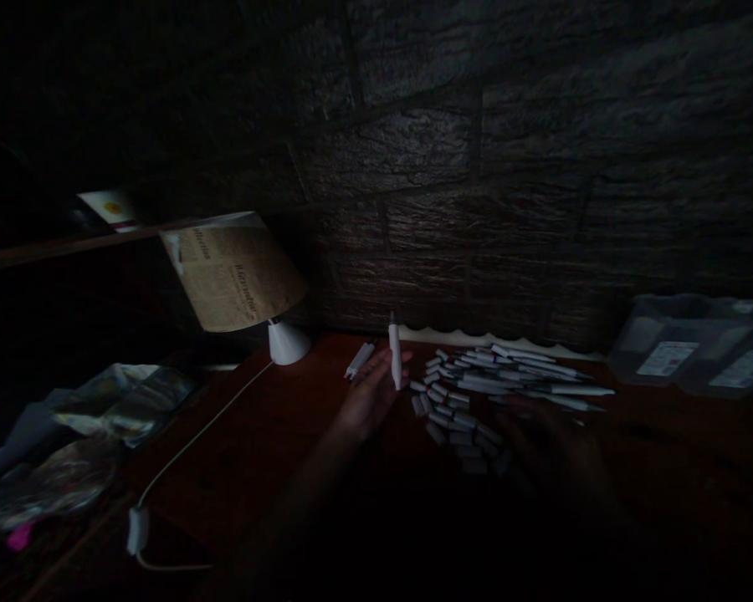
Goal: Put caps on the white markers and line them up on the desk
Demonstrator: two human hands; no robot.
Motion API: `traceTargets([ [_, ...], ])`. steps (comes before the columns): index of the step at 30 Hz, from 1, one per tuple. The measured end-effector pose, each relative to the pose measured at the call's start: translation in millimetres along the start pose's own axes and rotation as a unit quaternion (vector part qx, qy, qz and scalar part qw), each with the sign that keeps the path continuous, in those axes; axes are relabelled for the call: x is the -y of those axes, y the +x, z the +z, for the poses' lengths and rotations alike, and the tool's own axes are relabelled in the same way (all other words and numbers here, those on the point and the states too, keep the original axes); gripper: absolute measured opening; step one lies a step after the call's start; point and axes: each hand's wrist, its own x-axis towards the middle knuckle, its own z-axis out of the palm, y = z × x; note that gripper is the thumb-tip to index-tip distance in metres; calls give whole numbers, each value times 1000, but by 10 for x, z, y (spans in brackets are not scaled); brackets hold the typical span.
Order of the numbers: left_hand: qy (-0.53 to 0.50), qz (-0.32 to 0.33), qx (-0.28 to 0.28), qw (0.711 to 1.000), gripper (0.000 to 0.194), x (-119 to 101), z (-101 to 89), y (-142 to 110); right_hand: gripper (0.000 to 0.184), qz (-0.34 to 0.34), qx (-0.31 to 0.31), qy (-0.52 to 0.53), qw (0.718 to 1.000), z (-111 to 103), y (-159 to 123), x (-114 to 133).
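My left hand (370, 391) is closed round a white marker barrel (395, 359), which stands nearly upright with its narrow grey tip pointing up. Just behind that hand a couple of white markers (360, 360) lie side by side on the table. My right hand (549, 439) hovers in deep shadow at the near edge of the white pieces; its fingers are too dark to make out. Between the hands spreads a heap of short white caps (455, 418), some with coloured bands. Behind them, long white marker barrels (514, 368) lie in a loose pile.
A lamp with a newspaper-print shade (235, 272) stands at the back left, its white cord (194, 439) trailing forward to an inline switch. Clear plastic boxes (665, 343) stand at the right. Plastic bags (119, 405) lie at the left. A textured dark wall (414, 167) rises behind.
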Motion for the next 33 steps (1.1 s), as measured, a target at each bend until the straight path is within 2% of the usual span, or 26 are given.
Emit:
traceTargets([
  [3, -17, -1, 3, 1000, 17, -26, 19, -17, 27, -9, 15, 16, 1000, -1, -23, 79],
  [7, 9, 10, -4, 1000, 23, 0, -2, 23, 27, -2, 16, 30, 999, -24, -19, 105],
  [9, 76, 33, -19, 996, 30, 8, -72, 73, 27, -1, 17, 28, 999, -20, -13, 74],
  [11, 207, 84, -46, 974, 36, -2, -182, 127, 26, -4, 17, 22, 1000, -5, -10, 39],
  [13, 380, 155, -81, 908, 34, -30, -310, 171, 23, -8, 19, 23, 1000, 8, -9, 23],
  [14, 465, 191, -101, 858, 31, -47, -372, 188, 22, -12, 19, 27, 999, 10, -8, 25],
  [16, 606, 208, -116, 759, 26, -76, -472, 219, 21, -16, 21, 36, 999, 5, -3, 45],
  [18, 701, 191, -136, 674, 25, -88, -530, 250, 20, -14, 24, 40, 999, -6, 1, 71],
  [21, 789, 152, -151, 576, 24, -74, -550, 298, 21, -11, 28, 39, 999, -7, -3, 77],
  [24, 832, 140, -178, 507, 24, -54, -543, 322, 22, -8, 30, 36, 999, 14, -16, 42],
  [25, 836, 139, -192, 496, 25, -51, -544, 322, 22, -8, 30, 38, 999, 21, -20, 32],
  [27, 835, 130, -209, 491, 26, -52, -553, 318, 22, -10, 31, 45, 998, 23, -21, 25],
  [33, 824, 114, -206, 515, 29, -57, -593, 327, 21, 0, 32, 47, 998, -32, 7, 102],
])
